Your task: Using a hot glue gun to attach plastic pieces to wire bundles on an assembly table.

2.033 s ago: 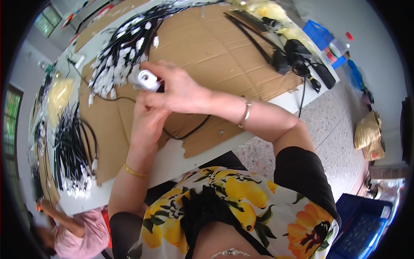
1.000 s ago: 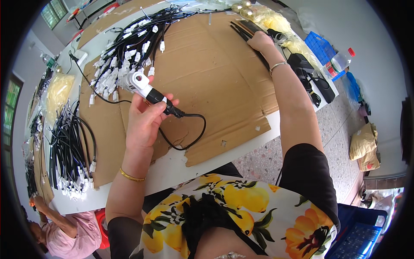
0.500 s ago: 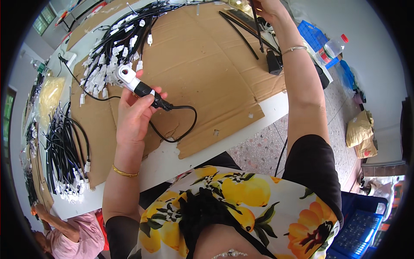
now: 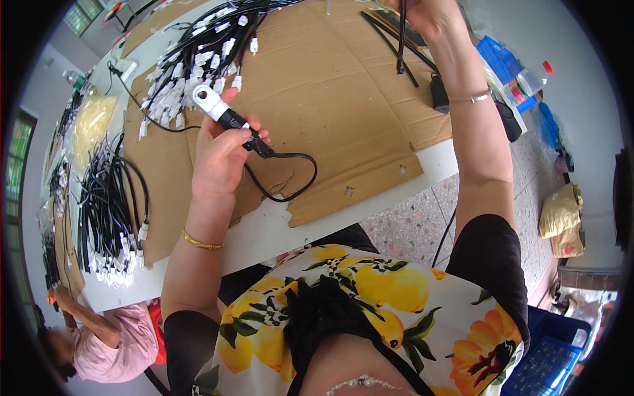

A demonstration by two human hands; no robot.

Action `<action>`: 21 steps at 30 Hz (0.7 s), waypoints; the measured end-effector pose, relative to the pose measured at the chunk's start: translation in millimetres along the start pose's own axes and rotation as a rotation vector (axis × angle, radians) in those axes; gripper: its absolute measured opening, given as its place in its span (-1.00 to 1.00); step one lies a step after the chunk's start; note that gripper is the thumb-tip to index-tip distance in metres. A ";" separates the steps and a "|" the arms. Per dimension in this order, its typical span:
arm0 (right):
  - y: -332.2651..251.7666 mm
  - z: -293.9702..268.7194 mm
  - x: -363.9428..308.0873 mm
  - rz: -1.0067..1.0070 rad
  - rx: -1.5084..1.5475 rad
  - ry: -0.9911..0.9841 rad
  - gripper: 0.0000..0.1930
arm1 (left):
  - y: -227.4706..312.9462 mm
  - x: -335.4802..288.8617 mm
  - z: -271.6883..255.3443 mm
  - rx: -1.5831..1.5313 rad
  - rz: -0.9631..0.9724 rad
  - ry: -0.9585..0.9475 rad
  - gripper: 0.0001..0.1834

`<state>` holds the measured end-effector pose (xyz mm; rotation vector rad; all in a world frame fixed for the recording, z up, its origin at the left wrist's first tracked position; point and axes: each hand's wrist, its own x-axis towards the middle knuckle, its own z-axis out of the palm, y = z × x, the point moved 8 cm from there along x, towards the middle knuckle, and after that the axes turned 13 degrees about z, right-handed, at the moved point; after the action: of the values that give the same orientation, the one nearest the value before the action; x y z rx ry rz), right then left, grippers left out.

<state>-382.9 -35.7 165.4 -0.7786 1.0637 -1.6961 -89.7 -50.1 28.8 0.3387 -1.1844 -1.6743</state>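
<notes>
The left hand (image 4: 222, 157) was closed around a white-and-black handheld tool with a round hole in its head (image 4: 228, 117), raised above a brown corrugated cardboard sheet (image 4: 337, 105) on the white surface (image 4: 264, 231); the right hand (image 4: 434, 18) appeared to grip a thin, straight black strip (image 4: 401, 39), though its fingertips were partly cut off by the upper edge of view.

The tool's slim black cord (image 4: 316, 171) hung in an open loop, so a sharp pull might have snagged it; the heap of black cables with white connectors (image 4: 191, 72) lay near the tool's head, and a low sweep could have dragged or tangled them; the strip, apparently held near one end, might have swung into the black box-shaped adapter (image 4: 438, 94).

Among containers, a clear plastic bottle with a red cap (image 4: 528, 84) leaned near a blue plastic basket (image 4: 496, 58); a translucent pale-yellow plastic bag (image 4: 94, 129) lay at the left; what any of them held could not be told.
</notes>
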 end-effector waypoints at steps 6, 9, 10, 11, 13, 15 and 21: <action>-40.2 51.1 -39.9 -0.150 0.450 -0.521 -0.80 | 0.9 -1.5 2.9 0.019 -0.031 0.008 -0.37; -39.9 67.0 -52.7 -0.202 0.433 -0.612 -0.79 | -0.9 -3.8 -1.2 -0.010 -0.020 0.011 -0.36; -41.1 74.2 -59.4 -0.226 0.415 -0.669 -0.79 | 0.9 -5.1 -0.1 -0.035 -0.018 0.005 -0.36; -38.9 76.1 -66.0 -0.245 0.443 -0.567 -0.78 | 1.4 -5.7 -0.6 -0.039 -0.022 0.018 -0.36; -39.3 89.9 -89.2 -0.378 0.191 -0.518 -0.73 | 1.0 -4.1 7.8 -0.073 -0.029 0.012 -0.35; -34.5 96.6 -104.9 -0.461 -0.090 -0.579 -0.69 | -0.3 -3.7 7.8 -0.100 -0.042 -0.002 -0.34; -11.7 91.3 -127.3 -0.446 -0.605 -0.290 -0.62 | 3.4 -5.1 7.6 -0.059 -0.038 -0.004 -0.35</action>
<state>-265.5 58.4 210.7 -1.6994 1.2717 -1.5442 -90.8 -41.6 33.7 0.3227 -1.1355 -1.7395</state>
